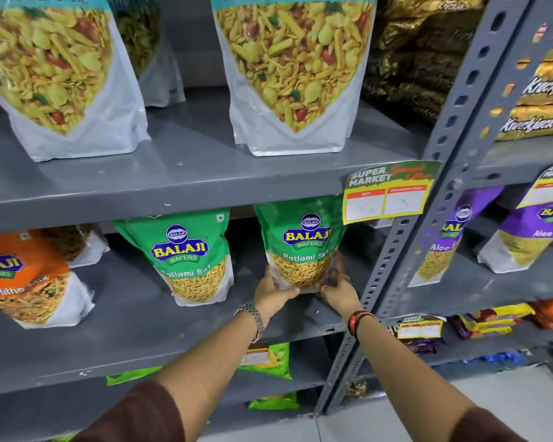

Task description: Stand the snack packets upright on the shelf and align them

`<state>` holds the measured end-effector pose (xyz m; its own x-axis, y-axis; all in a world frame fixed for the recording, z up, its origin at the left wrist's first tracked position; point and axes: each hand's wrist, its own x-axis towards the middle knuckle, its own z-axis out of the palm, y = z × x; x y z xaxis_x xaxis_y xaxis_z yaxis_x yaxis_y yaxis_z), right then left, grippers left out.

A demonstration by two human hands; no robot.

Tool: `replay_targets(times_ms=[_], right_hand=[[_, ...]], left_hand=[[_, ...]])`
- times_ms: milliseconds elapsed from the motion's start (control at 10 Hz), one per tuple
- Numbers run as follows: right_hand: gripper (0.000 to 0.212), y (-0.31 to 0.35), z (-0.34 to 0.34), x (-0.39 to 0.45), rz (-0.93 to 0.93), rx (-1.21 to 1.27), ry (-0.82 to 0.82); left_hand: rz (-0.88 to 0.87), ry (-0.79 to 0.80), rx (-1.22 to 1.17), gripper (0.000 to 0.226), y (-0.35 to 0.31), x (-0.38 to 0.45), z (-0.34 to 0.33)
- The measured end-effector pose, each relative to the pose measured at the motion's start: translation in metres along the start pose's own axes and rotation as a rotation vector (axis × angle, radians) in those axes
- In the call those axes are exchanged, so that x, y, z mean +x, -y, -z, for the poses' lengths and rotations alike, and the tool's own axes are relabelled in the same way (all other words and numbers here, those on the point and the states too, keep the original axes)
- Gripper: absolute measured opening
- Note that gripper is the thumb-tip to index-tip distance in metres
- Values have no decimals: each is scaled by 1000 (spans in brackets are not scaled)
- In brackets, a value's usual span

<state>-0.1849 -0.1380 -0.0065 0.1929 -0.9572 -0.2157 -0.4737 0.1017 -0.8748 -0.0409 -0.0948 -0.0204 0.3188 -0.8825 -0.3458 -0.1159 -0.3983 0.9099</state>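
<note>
GRIP: your left hand [273, 290] and right hand [339, 290] clasp the base of the green sev packet [300, 247] from both sides | PLACE: middle shelf [160, 333], near its right end | ADVICE: set the bottom flat, face forward, level with the neighbour packet [190, 253].

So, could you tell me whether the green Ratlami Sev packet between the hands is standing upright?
Upright. The held Ratlami Sev packet stands on its base on the grey shelf, label facing out, left hand and right hand gripping its lower corners.

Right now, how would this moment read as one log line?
step: standing packet | left hand: on packet base | right hand: on base | packet: upright on shelf
</note>
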Motion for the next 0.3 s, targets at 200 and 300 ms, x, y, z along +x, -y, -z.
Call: replay_targets(times_ms=[200, 300], right_hand=[[62, -8, -5, -3, -64, 47, -30], [44, -13, -4, -28, 132, 12, -254]], left_hand=[[-96, -67, 318, 82, 8, -13, 11], [-415, -354, 370, 57, 16, -44, 18]])
